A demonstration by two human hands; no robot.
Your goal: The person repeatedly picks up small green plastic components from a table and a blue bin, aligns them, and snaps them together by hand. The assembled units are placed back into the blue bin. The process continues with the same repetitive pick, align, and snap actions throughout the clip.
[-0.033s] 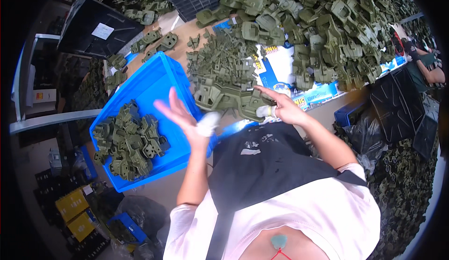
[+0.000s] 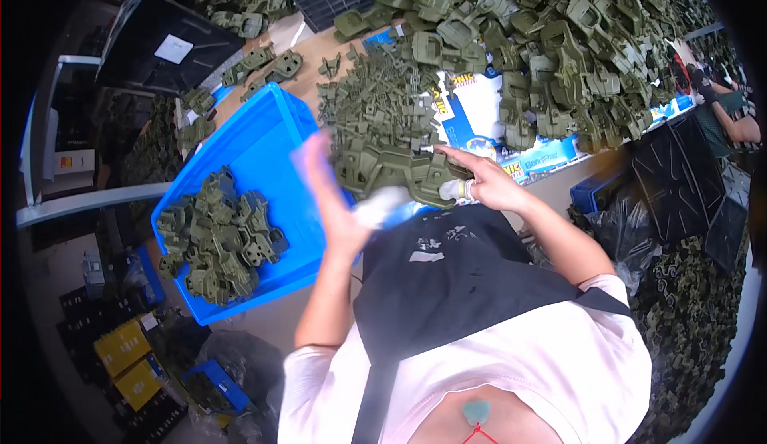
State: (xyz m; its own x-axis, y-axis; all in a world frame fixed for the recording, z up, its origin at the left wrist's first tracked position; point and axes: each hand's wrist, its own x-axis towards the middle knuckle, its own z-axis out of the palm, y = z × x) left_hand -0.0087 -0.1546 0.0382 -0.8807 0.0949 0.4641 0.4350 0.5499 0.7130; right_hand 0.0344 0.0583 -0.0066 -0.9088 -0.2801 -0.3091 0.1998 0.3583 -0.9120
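My right hand [image 2: 494, 182] grips the right end of an olive-green moulded plastic part [image 2: 385, 171], fingers over its top and the wrapped thumb at its near side. The part lies at the table's near edge, in front of my dark apron. My left hand [image 2: 335, 212] is raised between that part and the blue bin [image 2: 300, 196], blurred by motion. Its fingers stretch upward, apart from the white-wrapped thumb, with nothing seen in them. Several similar green parts [image 2: 220, 240] lie heaped in the bin's left side.
Small green pieces [image 2: 379, 97] lie piled beyond the part. A large heap of bigger green parts [image 2: 567, 45] covers the table's far right. A black crate [image 2: 172, 53] stands at the far left, and a co-worker's arm [image 2: 731, 116] shows at the right edge.
My left hand has swung right, away from over the blue bin and toward the held part. My right hand keeps its grip in nearly the same place.
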